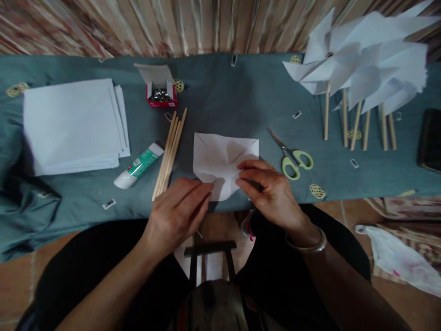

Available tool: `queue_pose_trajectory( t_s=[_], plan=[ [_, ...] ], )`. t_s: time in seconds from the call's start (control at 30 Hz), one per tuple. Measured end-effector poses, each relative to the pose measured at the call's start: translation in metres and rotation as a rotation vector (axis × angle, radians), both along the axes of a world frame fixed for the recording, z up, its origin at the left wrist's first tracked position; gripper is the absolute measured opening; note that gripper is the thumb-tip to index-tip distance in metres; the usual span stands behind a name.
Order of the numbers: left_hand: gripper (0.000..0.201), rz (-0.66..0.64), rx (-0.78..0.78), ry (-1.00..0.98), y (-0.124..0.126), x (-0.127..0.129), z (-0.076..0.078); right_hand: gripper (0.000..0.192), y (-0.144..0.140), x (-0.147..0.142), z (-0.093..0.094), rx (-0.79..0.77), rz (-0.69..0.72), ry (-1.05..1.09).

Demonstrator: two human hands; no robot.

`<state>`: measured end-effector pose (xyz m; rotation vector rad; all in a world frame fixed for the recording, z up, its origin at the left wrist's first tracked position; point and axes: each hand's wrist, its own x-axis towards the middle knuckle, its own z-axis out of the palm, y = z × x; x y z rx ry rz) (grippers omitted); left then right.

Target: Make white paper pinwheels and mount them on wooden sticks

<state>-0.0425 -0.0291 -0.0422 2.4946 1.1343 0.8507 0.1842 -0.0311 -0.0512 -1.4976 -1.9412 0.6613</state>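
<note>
A small sheet of white paper (220,154) lies before me near the table's front edge. Diagonal lines run inward from its two far corners, and its near part curves upward. At its near left side my left hand (182,207) is closed, thumb and fingers pinching the edge. My right hand (267,188) grips the near right side between thumb and bent fingers. The fingers partly cover both near corners. Green-handled scissors (291,161) lie just right of my right hand, blades slightly apart. Several wooden sticks (168,158) rest beyond my left hand.
A glue tube (139,165) and a paper stack (72,128) lie at left. An opened red box (161,94) holds small shiny metal pieces. Several white paper pinwheels (347,59) on sticks lie at far right, near a dark object (430,140). A curtain hangs behind the cloth-covered table (262,101).
</note>
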Motion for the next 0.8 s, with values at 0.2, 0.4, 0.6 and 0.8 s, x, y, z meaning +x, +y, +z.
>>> queue_pose_trajectory(
  t_s=[0.2, 0.4, 0.6, 0.8],
  plan=[
    [0.029, 0.128, -0.056, 0.027, 0.003, -0.011, 0.0, 0.007, 0.001, 0.001, -0.001, -0.032, -0.013, 0.047],
    [0.05, 0.021, -0.05, 0.001, 0.0, 0.002, -0.006, 0.009, 0.004, -0.006, 0.001, 0.041, 0.002, -0.033],
    [0.042, -0.102, -0.032, 0.018, -0.006, 0.012, -0.01, 0.011, 0.006, -0.01, 0.0, 0.068, -0.01, -0.075],
    [0.03, -0.176, -0.037, 0.036, -0.009, 0.013, -0.017, 0.012, 0.008, -0.016, 0.0, 0.085, -0.046, -0.112]
  ],
)
